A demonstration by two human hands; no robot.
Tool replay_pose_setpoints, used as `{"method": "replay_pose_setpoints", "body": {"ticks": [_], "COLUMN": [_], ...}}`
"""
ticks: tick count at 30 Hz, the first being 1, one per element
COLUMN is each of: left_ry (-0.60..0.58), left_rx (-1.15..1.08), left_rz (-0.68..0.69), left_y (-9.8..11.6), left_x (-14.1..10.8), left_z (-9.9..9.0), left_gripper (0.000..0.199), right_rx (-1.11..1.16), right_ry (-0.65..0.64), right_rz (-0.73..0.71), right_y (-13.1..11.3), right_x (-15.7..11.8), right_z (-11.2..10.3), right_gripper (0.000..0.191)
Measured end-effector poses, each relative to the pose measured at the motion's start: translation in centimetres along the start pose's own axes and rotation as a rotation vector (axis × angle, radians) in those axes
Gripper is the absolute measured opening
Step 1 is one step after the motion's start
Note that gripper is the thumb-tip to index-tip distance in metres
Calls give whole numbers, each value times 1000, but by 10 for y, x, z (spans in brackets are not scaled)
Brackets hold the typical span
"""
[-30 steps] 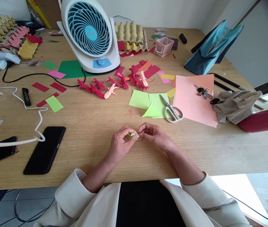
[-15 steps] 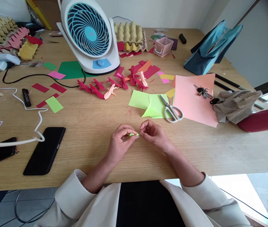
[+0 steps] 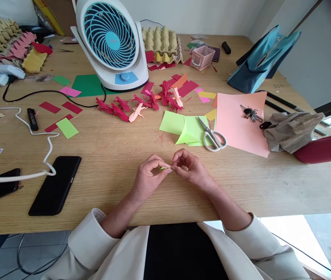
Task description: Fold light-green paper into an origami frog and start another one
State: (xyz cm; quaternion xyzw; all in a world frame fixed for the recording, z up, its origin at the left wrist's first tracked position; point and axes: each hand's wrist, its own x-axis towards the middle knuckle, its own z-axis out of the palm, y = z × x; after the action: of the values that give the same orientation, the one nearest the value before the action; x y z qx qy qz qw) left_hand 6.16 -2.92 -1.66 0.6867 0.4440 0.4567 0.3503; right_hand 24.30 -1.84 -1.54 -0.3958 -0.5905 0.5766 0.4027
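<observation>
A small folded piece of light green paper (image 3: pixel 164 168) is pinched between the thumb and fingers of my left hand (image 3: pixel 151 175). My right hand (image 3: pixel 191 169) pinches at the right end of this paper, its fingertips meeting the left ones; most of the paper is hidden behind the fingers. Beyond my hands lie light green sheets (image 3: pixel 172 123), one with a raised folded corner. White-handled scissors (image 3: pixel 213 139) rest open on their right side. Farther back is a row of folded red paper figures (image 3: pixel 118 111), with a few pale pink ones (image 3: pixel 136 112) among them.
A white and blue fan (image 3: pixel 111 42) stands at the back. To the right are a pink sheet (image 3: pixel 238 128) with keys (image 3: pixel 252 113), a cloth (image 3: pixel 290 128) and a red bottle (image 3: pixel 325 147). At left lie a black phone (image 3: pixel 55 186) and a white cable (image 3: pixel 49 149).
My right fingertips have come down and in against the left ones, closing on the paper's end. Less of the green paper shows now.
</observation>
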Motion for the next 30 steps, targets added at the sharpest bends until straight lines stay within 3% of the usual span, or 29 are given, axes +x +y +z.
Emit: {"method": "replay_pose_setpoints", "body": {"ticks": [8,15,23,30], "left_ry": [2,46,49,79], "left_rx": [-12,9,72,185], "left_rz": [5,38,90,164], "left_y": [1,4,2,1], "left_x": [0,1,0,-2], "left_z": [0,-4,-1,0], "left_gripper": [9,8,4,5], "right_rx": [-32,-69,-51,2], "right_ry": [30,-111,-42,-3], "right_rz": [-32,113,98,193], "right_y": [0,-3,2,0], "right_x": [1,0,0,1], "right_z": [2,-7,-5,-4], "right_gripper": [16,32,28,36]}}
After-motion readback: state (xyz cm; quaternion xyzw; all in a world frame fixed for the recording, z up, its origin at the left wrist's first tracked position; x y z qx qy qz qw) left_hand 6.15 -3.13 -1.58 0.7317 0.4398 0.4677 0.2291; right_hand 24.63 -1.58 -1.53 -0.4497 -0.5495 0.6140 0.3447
